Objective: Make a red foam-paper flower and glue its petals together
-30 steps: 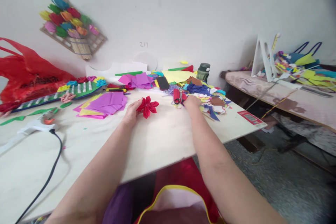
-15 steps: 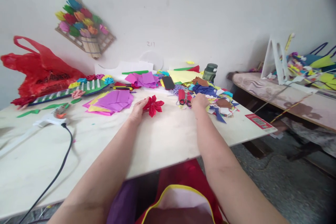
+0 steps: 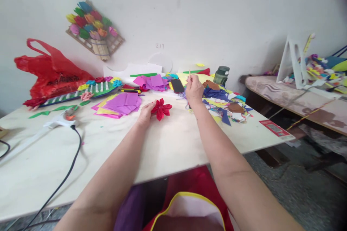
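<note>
My left hand is closed on a red paper flower, its pointed petals facing me just above the table. Between the fingers of my right hand a thin wooden stick stands nearly upright, only its top end showing. That hand is raised in front of the phone and the yellow paper. The red-and-black scissors are hidden behind it. Left of the flower lies a stack of purple and yellow paper sheets.
Coloured scraps are heaped at the right, near a green bottle. A white glue gun with a black cord lies at the left. Behind it are a board with paper flowers and a red plastic bag.
My right hand has come up and left from the scraps beside the scissors, now with a thin stick in its fingers. My left hand still holds the flower. The view has turned slightly left.
</note>
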A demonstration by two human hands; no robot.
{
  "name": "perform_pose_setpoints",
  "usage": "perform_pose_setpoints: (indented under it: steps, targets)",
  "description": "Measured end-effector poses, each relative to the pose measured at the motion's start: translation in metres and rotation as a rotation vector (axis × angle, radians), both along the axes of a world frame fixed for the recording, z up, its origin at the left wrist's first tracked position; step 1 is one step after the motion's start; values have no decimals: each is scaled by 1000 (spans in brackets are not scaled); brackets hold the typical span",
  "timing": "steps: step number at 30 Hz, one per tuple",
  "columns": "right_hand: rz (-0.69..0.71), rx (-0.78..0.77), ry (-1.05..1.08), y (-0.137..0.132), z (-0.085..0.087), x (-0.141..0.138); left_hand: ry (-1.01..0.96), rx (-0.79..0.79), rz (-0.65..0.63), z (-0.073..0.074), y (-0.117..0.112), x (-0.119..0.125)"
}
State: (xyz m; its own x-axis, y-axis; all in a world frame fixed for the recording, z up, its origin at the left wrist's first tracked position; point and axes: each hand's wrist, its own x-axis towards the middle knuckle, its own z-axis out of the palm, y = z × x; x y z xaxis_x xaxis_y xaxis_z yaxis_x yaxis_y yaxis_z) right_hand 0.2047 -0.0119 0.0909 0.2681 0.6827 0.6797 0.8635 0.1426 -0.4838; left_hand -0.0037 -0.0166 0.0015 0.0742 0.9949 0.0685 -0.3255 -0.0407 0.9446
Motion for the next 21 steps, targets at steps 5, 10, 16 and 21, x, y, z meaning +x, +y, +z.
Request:
perform_pose_setpoints:
  steps: [5, 10, 16, 21]
  targets:
    - [96, -143, 235, 15, -49, -26, -30, 15, 86, 0, 1, -1]
    - [182, -428, 203, 12, -82, -33, -38, 38, 60, 4, -3, -1]
    - [166, -559, 113, 10, -77, -27, -16, 99, 6, 9, -9, 0]
    - [-132, -535, 262, 17, -81, -6, -40, 122, -22, 8, -10, 0]
